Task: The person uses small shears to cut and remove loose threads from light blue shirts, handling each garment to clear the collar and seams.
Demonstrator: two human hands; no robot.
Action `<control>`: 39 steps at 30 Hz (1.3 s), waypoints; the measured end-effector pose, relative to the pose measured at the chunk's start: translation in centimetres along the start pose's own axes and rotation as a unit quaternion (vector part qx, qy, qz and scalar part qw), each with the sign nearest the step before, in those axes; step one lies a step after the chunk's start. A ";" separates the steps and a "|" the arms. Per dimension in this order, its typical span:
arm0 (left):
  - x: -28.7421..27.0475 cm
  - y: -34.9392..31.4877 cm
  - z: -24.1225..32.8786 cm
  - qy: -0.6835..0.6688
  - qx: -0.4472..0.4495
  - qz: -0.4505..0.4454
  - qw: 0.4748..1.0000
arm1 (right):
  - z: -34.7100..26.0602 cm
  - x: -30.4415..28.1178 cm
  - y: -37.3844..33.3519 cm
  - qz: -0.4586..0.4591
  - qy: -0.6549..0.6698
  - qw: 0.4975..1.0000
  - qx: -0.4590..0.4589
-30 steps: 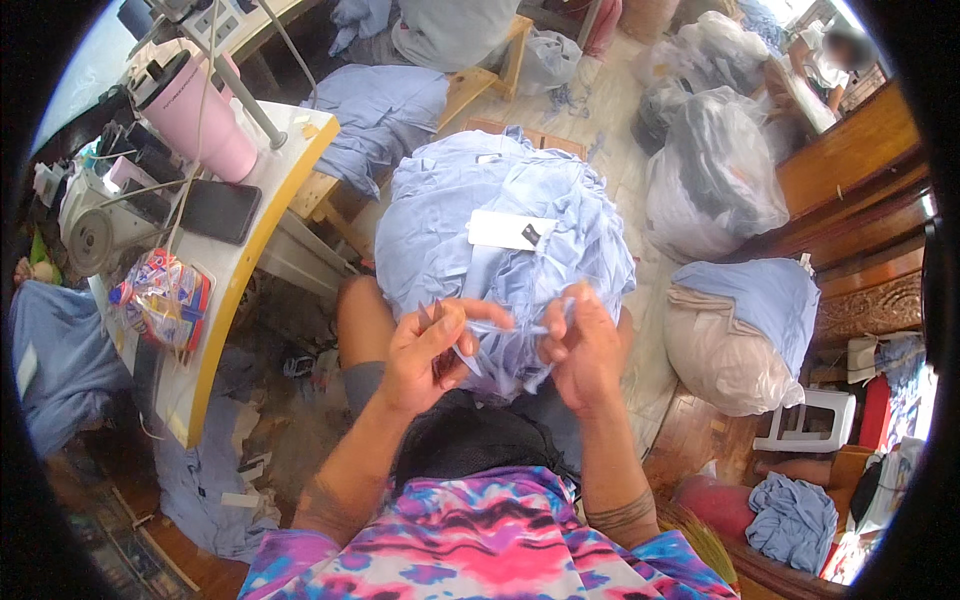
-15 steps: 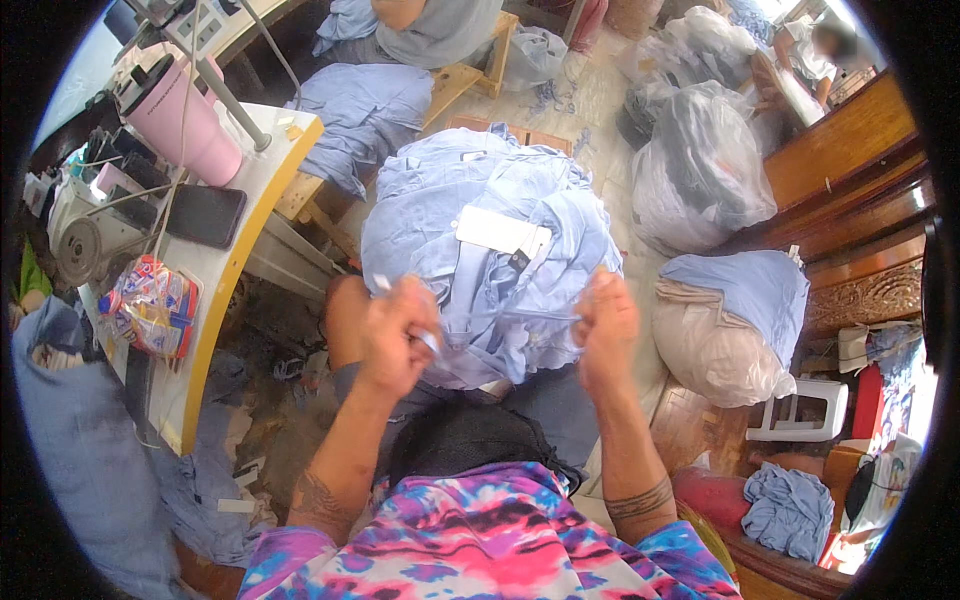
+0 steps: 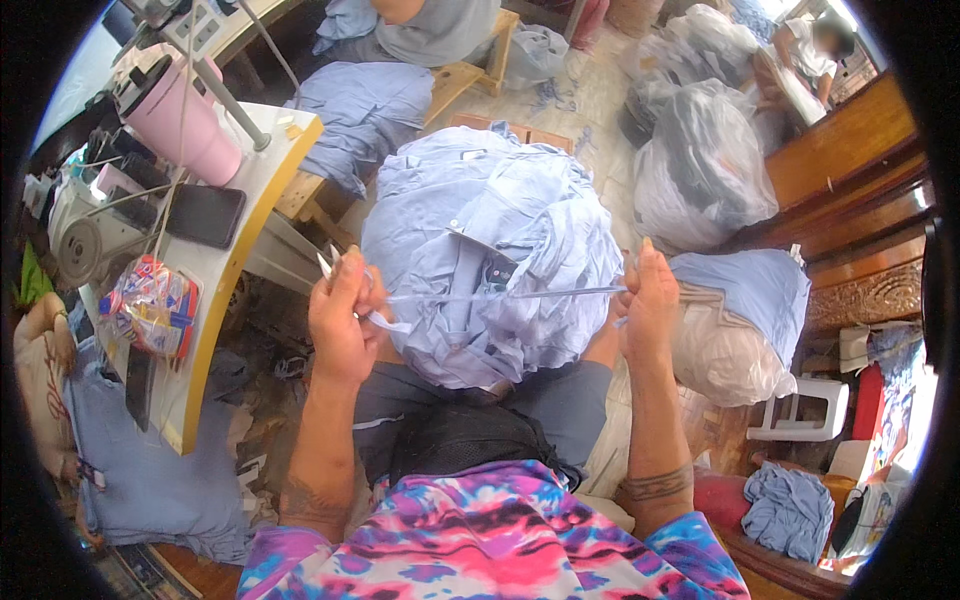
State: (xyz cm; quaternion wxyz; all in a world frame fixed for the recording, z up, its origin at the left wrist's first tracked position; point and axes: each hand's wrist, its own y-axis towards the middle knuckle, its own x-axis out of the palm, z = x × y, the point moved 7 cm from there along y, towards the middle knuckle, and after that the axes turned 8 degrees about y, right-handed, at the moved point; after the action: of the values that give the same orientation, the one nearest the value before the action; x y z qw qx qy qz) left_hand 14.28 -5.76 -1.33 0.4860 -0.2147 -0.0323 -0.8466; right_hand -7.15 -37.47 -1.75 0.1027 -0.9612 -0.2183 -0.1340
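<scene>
Between my two hands a narrow light-blue cloth strip [image 3: 560, 293] is pulled taut, level, over a bundle of cloth. My left hand [image 3: 345, 315] is closed on its left end, with a loose tail hanging below the fingers. A pale pointed tool [image 3: 325, 262] also sticks up from that hand; its kind is not clear. My right hand [image 3: 650, 300] is closed on the right end. Beneath the strip, the big round bundle of light-blue cloth [image 3: 410, 200] rests at my lap. A thin, dark-edged flat piece [image 3: 478, 240] lies on top of it.
To the left stands a yellow-edged table [image 3: 270, 150] with a pink tumbler [image 3: 185, 125], a phone [image 3: 205, 217] and a colourful packet [image 3: 150, 305]. Rightward are a cloth-topped sack [image 3: 735, 330], plastic bags [image 3: 700, 165] and a white stool [image 3: 800, 412]. Other people sit farther off.
My hands have moved apart, stretching the strip between them. The white card seen flat on the bundle no longer shows that way. At far left, the blue cloth has shifted and a beige-clad person shows.
</scene>
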 end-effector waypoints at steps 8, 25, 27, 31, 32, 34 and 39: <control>0.0 -0.1 2.0 0.037 0.037 0.023 0.998 | 1.6 -1.3 1.3 0.019 0.024 1.000 0.001; 2.5 1.0 0.6 0.001 -0.006 0.000 1.000 | -2.6 1.0 -3.3 -0.026 0.035 0.998 -0.045; 3.5 1.1 0.0 -0.006 -0.022 -0.059 0.998 | -3.7 1.7 -4.0 -0.032 0.041 0.997 -0.055; 5.9 0.9 -0.3 0.014 -0.032 -0.105 0.994 | -4.9 1.3 -4.8 -0.047 0.018 0.997 -0.065; 6.5 0.6 -0.3 0.022 -0.034 -0.123 0.992 | -5.0 0.9 -5.1 -0.057 0.012 0.996 -0.068; 7.9 0.0 -0.6 0.027 -0.031 -0.169 0.985 | -4.8 1.3 -5.8 -0.082 -0.129 0.982 -0.115; 10.5 -1.9 -0.2 0.035 0.003 -0.281 0.959 | 0.1 4.6 -9.5 -0.181 -0.420 0.882 -0.110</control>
State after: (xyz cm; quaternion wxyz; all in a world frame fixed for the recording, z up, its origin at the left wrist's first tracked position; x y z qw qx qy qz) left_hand 8.00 -13.33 2.96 0.2295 -0.1662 -0.0770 -0.9559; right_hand -7.36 -27.21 0.87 -0.1312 -0.8762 -0.3948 0.2432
